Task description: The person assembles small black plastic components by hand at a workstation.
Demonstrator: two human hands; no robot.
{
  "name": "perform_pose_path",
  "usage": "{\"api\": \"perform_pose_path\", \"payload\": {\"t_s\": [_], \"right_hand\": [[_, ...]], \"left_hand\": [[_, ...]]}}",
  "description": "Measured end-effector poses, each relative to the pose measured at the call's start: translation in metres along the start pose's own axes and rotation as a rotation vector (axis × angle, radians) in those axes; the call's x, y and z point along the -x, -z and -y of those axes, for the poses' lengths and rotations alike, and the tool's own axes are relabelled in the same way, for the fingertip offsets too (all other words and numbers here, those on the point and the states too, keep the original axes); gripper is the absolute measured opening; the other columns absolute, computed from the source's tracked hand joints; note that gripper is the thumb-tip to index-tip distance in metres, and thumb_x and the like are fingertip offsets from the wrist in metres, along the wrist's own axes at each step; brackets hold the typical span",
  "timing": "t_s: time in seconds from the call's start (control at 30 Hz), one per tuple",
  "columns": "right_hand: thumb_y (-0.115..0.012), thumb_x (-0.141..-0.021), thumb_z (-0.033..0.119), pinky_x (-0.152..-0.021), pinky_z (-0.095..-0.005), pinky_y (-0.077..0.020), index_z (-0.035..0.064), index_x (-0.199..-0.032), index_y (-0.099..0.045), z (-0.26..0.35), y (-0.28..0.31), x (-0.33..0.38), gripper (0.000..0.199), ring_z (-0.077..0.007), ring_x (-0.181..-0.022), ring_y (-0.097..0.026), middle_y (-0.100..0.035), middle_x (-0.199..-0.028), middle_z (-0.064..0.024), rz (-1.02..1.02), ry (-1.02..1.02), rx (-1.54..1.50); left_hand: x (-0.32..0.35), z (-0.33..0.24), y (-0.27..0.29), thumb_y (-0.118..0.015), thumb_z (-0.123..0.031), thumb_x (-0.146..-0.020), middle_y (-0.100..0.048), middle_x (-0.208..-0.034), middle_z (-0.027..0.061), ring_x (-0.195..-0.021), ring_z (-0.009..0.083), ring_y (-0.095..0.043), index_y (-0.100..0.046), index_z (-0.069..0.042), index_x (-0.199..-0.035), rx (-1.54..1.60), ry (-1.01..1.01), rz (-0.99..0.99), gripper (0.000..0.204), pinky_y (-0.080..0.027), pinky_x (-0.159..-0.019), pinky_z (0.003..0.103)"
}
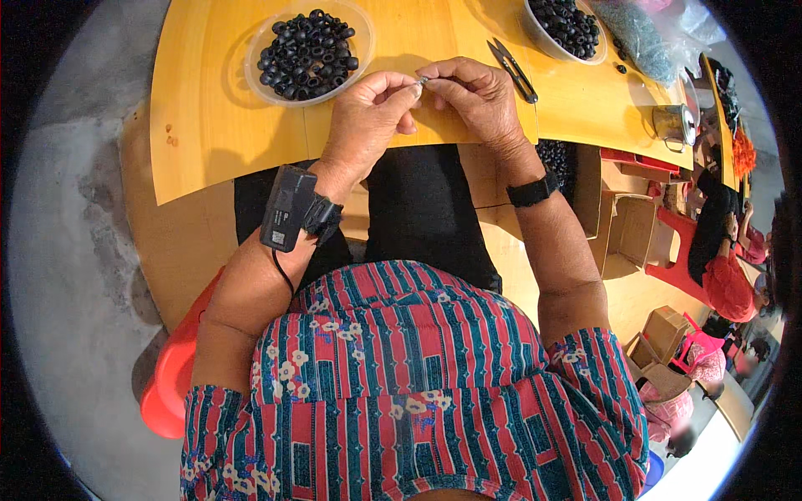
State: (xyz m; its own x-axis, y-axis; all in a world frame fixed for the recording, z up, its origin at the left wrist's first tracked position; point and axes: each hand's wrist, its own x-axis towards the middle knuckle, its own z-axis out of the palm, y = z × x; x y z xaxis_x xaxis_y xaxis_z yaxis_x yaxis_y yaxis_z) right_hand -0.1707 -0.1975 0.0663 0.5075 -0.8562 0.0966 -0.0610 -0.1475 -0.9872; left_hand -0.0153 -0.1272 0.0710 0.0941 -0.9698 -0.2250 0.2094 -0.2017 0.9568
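The small silvery piece (pixel 423 80) pinched between the two hands is too tiny to identify; most of it is hidden by fingertips, and its long axis cannot be told. It sits over the far middle of the yellow table (pixel 209 125). The left hand (pixel 368 113) and the right hand (pixel 476 96) meet there — thumb and forefinger of each closed on the piece, other fingers curled. A thin dark thread (pixel 493 204) shows near the right wrist; its ends are lost from view. Far left stands a clear bowl of black beads (pixel 307 50); a second bowl (pixel 566 29), far right, is cut off by the frame. Small black snips (pixel 512 70) lie just right of the right hand.
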Motion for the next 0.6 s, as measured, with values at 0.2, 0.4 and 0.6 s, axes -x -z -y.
{"api": "perform_pose_path", "payload": {"t_s": [0.2,0.4,0.6], "right_hand": [[-0.061,-0.083,0.004,-0.059,-0.0202,-0.0477,-0.0020,-0.092,-0.067,0.0038,0.0006,0.0005,0.013,-0.0070,-0.060,-0.056,-0.065,-0.077,-0.0035,-0.004,-0.029,-0.003],[-0.061,-0.083,0.005,-0.057,-0.0201,-0.0473,-0.0007,-0.092,-0.067,-0.0020,-0.0011,0.0003,0.012,-0.0068,-0.059,-0.056,-0.065,-0.076,-0.0036,-0.012,0.005,0.006],[-0.061,-0.084,0.007,-0.055,-0.0202,-0.0464,-0.0010,-0.089,-0.067,-0.0050,-0.0014,-0.0003,0.011,-0.0064,-0.057,-0.055,-0.064,-0.073,-0.0029,-0.025,0.015,0.083]], "left_hand": [[-0.0015,0.0024,0.0005,-0.059,-0.013,-0.087,-0.059,-0.076,0.0005,-0.059,0.0045,-0.054,-0.061,-0.001,-0.092,0.030,-0.001,0.006,0.013,-0.048,-0.054,0.019],[-0.0013,0.0038,0.0016,-0.059,-0.012,-0.087,-0.059,-0.075,0.0006,-0.059,0.0047,-0.054,-0.061,-0.001,-0.093,0.035,-0.007,0.000,0.013,-0.049,-0.055,0.019],[-0.0013,0.0036,0.0013,-0.059,-0.013,-0.086,-0.058,-0.073,0.0004,-0.059,0.0050,-0.054,-0.061,-0.001,-0.092,0.036,-0.005,-0.002,0.013,-0.048,-0.055,0.019]]}}
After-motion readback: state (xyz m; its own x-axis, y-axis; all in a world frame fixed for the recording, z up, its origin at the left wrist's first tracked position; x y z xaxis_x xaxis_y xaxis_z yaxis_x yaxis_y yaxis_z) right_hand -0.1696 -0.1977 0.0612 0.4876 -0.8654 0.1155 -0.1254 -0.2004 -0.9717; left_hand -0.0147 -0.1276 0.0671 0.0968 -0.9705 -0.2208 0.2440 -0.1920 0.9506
